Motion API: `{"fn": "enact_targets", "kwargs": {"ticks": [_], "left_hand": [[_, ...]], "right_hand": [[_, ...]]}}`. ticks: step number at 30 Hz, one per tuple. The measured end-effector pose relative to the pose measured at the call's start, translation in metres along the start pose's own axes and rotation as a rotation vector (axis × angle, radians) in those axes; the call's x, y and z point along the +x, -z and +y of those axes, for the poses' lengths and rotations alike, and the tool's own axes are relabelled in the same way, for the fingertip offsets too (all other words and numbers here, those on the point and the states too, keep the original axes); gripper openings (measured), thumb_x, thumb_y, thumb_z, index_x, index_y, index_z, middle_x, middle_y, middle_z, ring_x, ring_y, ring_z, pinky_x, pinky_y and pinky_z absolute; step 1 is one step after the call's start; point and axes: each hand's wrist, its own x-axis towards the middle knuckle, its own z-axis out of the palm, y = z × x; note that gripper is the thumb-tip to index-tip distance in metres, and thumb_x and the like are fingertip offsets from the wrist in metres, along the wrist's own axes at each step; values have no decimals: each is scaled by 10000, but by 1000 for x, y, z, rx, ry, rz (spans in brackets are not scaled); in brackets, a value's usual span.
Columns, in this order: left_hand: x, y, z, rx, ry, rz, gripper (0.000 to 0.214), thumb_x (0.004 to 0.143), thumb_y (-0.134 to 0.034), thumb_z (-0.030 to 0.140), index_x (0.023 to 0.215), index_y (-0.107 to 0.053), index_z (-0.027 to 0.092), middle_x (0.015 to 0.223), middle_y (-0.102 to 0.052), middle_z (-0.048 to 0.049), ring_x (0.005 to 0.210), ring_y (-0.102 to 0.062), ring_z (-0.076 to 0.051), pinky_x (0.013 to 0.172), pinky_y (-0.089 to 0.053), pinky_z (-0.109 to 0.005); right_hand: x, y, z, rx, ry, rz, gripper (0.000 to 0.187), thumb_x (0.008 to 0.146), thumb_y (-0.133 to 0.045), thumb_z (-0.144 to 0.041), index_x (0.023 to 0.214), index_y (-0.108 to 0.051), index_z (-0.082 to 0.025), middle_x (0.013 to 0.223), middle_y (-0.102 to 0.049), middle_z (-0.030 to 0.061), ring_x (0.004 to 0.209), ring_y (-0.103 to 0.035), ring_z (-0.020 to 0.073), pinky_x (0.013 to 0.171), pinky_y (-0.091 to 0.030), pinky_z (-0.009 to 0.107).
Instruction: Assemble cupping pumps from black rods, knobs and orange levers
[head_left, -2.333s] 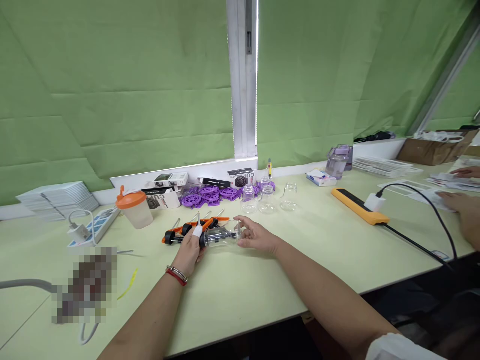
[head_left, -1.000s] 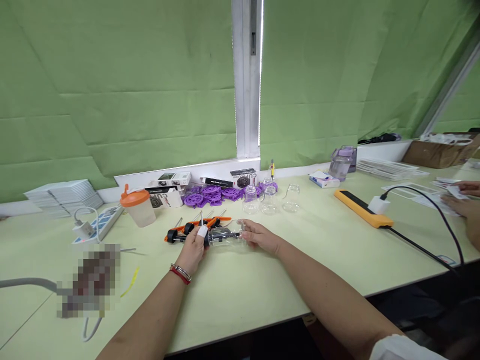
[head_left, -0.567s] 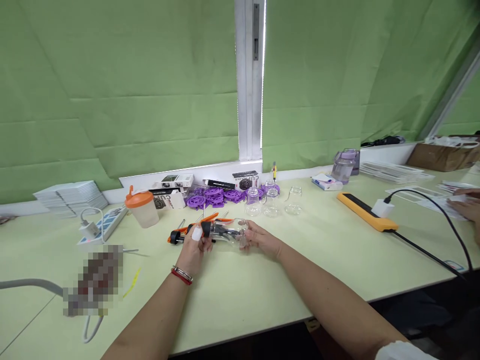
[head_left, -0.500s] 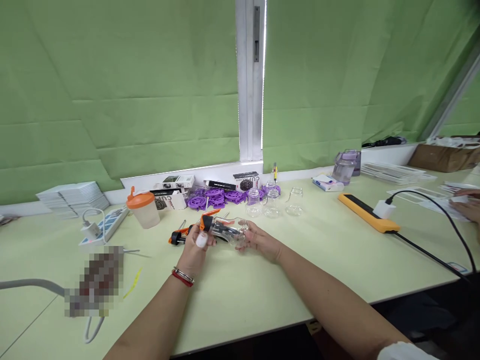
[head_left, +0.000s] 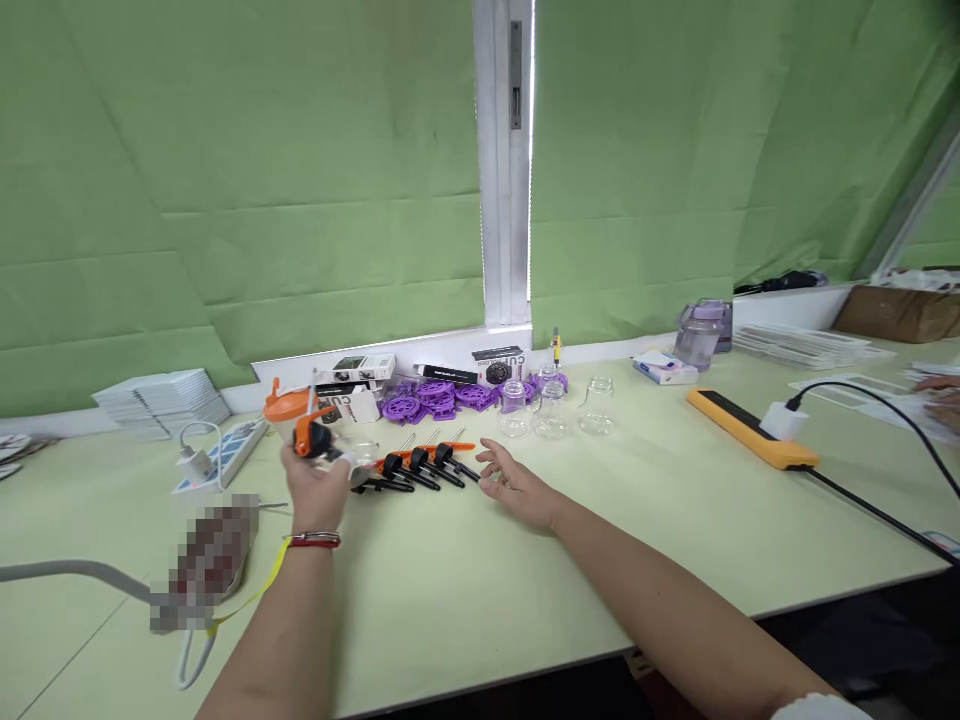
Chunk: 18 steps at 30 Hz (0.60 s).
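Observation:
My left hand (head_left: 319, 492) is closed around a glass bottle (head_left: 358, 450) with a black and orange top. The top points up and left, and the clear body lies partly behind my fingers. My right hand (head_left: 521, 488) is open above the table, fingers apart and holding nothing. Beside its fingertips lies a row of several black tops (head_left: 421, 462) with orange levers and thin tubes. Behind them stand several clear glass bottles (head_left: 551, 412) without tops.
Purple plastic parts (head_left: 435, 398) and small printed boxes (head_left: 356, 400) line the wall. An orange-lidded cup (head_left: 289, 405) stands behind my left hand. A yellow power strip (head_left: 750, 430) with a black cable lies right. White stacked sheets (head_left: 161, 402) sit left. Another person's hand (head_left: 941, 400) shows at far right.
My left hand has carried the bottle left, toward the orange-lidded cup. My right hand has let go of the bottle and opened. The row of black tops now shows between my hands.

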Motion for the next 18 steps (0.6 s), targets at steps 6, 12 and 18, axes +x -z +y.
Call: {"fn": "enact_targets", "kwargs": {"ticks": [6,12,18], "left_hand": [[33,28,-42,515,166,71,714,545,-711,222,1169,-366,178,872,-518,-12,732,-530,-169,770,-462,-374],[30,20,-53,554,209,-50,712,597,-676,229,1236,-372,146,873,-553,-38,626,-504,-147,678,-475,-348],[30,22,-70,553,136,-156,744,711,-616,256,1377,-285,237,1235,-538,-110,948,-581,-230,844,-463,-375]], "right_hand": [[0,1,0,-47,-18,1,720,879,-470,-536,1466,-140,-280,1374,-389,127,1119,-463,205,912,-431,398],[0,1,-2,-89,-6,-21,703,883,-464,-535,1462,-163,-274,1365,-403,121,1116,-463,200,903,-433,377],[0,3,-1,-87,-3,-30,694,887,-464,-526,1461,-172,-267,1354,-416,123,1114,-466,201,906,-431,384]]}}
